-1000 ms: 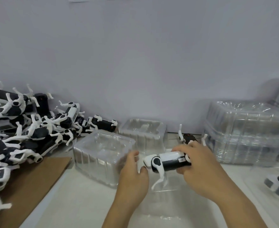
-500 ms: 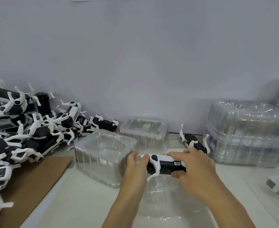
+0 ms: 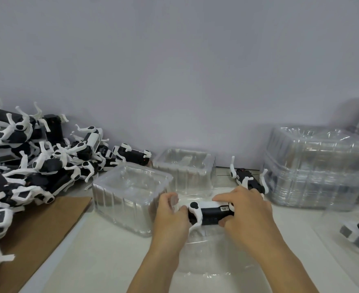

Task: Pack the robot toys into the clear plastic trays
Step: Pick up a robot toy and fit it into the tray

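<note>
Glossy black-and-white robot toy gripped by right hand and left hand over ribbed clear tray.

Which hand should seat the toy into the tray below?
Right. The right hand grips the robot toy along its body, over the clear tray. The left hand only touches the toy's end, so it likely just steadies.

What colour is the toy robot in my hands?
Black body with white legs and top, seen in the head view: the toy robot.
</note>
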Demonstrator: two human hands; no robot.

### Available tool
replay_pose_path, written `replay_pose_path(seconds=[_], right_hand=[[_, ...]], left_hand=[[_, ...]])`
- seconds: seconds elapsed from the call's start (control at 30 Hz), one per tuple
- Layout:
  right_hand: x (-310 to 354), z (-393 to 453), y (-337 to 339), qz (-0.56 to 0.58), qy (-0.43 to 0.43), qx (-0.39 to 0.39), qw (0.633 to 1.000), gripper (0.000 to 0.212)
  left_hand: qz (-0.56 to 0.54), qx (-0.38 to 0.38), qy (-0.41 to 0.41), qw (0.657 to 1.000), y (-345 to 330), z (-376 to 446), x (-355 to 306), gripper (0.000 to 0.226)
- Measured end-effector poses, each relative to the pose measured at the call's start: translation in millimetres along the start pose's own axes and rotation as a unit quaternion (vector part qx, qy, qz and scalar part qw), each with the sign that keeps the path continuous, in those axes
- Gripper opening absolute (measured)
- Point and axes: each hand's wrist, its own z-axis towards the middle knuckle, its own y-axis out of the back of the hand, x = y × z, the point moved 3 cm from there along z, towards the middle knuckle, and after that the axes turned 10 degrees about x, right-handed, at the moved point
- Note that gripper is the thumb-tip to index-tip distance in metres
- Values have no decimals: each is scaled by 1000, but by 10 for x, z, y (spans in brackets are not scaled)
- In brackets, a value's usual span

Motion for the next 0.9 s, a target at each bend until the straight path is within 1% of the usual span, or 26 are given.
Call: replay_pose_path(seconds=[0.1, 0.2, 0.27, 0.33, 0.43, 0.5, 0.6, 0.63, 0.7, 0.8, 0.9], right_hand=[[10, -13, 13, -7, 0, 1, 1000, 45], [27, -15, 17, -13, 0, 1, 1000, 38], [35, -9, 10, -14, 3, 7, 1000, 40], [38, -3, -2, -11, 5, 16, 1000, 46], [43, 0, -12, -7, 4, 21, 1000, 49], [46, -2, -5, -10, 2, 19, 1000, 46], [49, -15, 14, -8, -3, 14, 1000, 43], [51, -21, 17, -5, -3, 15, 1000, 43], [54, -27, 18, 1, -3, 15, 1000, 45], [52, -37, 29, 18, -1, 17, 1000, 50], [55, -60, 62, 43, 11, 37, 998, 49]], left_hand=[[-9, 2, 7, 1000, 4, 14, 2, 26], [0, 2, 13, 1000, 8, 40, 20, 28], [27, -5, 12, 1000, 19, 53, 33, 31], [53, -16, 3, 998, 30, 69, 40, 36], [83, -28, -6, 996, 32, 73, 37, 36], [90, -35, -13, 995, 26, 72, 36, 32], [80, -39, -16, 996, 2, 66, 21, 11], [75, -35, -11, 996, -8, 61, 9, 10], [81, -23, -9, 996, -20, 64, 16, 27], [104, -17, -9, 994, -20, 62, 21, 33], [116, -20, -12, 993, -12, 75, 35, 41]])
